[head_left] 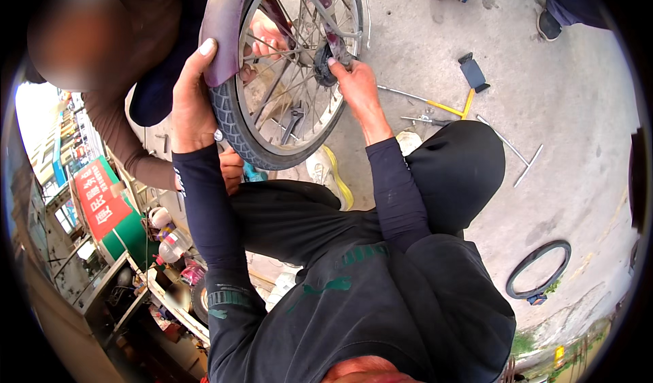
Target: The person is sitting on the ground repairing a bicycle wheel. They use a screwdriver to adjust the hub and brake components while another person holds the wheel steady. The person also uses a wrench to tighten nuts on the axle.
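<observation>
A spoked bicycle wheel (pixel 273 158) with a black tyre stands upright before me, under a purple mudguard (pixel 222 22). My left hand (pixel 193 101) grips the mudguard's lower edge, thumb on its outer face, fingers mostly hidden. At the dark hub (pixel 325 68), my right hand (pixel 358 92) is closed on the axle end, thumb pressed against it; its other fingertips are hidden. Beyond the wheel, a person in brown sleeves crouches with one hand (pixel 269 35) behind the spokes. That person's other hand (pixel 232 169) is low, beside my left forearm.
Right of the wheel lie a yellow-and-silver T-handle tool (pixel 442 106), a silver T-handle wrench (pixel 528 165) and a dark flat object (pixel 473 74). A black tyre-like ring (pixel 515 291) rests farther right. A cluttered cart (pixel 139 274) stands left. Another person's shoe (pixel 549 26) shows top right.
</observation>
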The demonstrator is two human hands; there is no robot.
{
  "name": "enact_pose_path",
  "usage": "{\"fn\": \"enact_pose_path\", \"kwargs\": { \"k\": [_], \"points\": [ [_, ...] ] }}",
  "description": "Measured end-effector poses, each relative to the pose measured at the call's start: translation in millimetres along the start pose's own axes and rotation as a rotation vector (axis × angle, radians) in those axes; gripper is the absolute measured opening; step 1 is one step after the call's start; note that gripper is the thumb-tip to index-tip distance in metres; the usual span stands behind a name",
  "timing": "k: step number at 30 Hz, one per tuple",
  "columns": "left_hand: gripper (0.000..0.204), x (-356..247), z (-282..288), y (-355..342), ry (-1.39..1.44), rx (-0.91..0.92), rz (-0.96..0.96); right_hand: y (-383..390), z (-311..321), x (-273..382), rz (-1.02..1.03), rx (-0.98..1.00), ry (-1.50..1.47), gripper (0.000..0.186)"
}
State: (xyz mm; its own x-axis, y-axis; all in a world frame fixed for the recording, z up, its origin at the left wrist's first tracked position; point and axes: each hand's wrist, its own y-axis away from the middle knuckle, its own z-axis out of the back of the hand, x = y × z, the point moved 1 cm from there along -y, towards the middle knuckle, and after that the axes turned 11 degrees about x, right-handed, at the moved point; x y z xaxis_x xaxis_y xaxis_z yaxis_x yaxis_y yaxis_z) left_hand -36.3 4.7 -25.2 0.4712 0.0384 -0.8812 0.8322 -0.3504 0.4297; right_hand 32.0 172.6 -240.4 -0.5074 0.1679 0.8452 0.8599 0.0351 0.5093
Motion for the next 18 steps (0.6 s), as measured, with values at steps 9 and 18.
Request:
{"fn": "enact_pose_path", "kwargs": {
  "k": [9, 18],
  "points": [
    [0.051, -2.0, -4.8, 3.9, 0.014, -0.052, 0.061, -14.9, 5.4, -19.3, -0.024, 0.032, 0.076, 0.045],
    [0.043, -12.0, -25.3, 5.1, -0.118, 0.043, -0.052, -13.1, 1.5, -17.5, -0.008, 0.079, -0.139, 0.030]
  ]
}}
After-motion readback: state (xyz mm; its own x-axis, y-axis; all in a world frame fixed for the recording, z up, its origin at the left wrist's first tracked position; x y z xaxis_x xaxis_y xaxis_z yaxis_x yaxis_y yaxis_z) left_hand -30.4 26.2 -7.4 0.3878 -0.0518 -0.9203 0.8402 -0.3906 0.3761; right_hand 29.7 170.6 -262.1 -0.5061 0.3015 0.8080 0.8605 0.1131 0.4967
